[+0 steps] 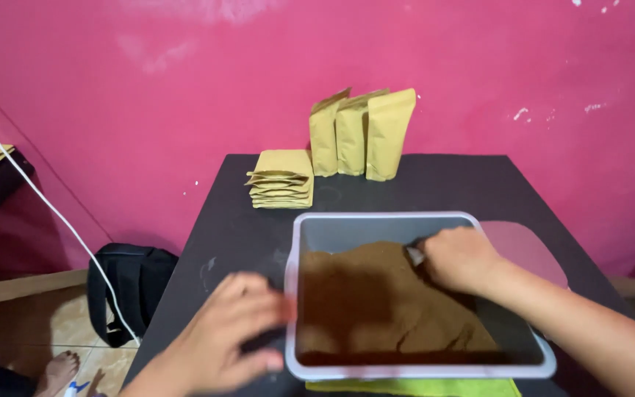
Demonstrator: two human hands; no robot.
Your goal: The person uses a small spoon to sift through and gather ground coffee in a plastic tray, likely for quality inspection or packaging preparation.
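A grey plastic tub (pixel 317 228) sits on a black table (pixel 237 228) and holds a heap of brown powder (pixel 376 301). My right hand (pixel 461 257) is inside the tub, closed around a small metal scoop (pixel 414 255) that digs into the powder. My left hand (pixel 229 331) hovers with fingers spread against the tub's left rim; it is blurred and holds nothing. Three upright kraft paper pouches (pixel 361 132) stand at the table's far edge, and a stack of flat empty pouches (pixel 282 179) lies to their left.
A pink lid (pixel 527 246) lies right of the tub. A green cloth (pixel 413 387) shows under the tub's near edge. A pink wall rises behind the table. On the floor at left are a black backpack (pixel 130 290), a white cable (pixel 45 202) and a foot (pixel 56 371).
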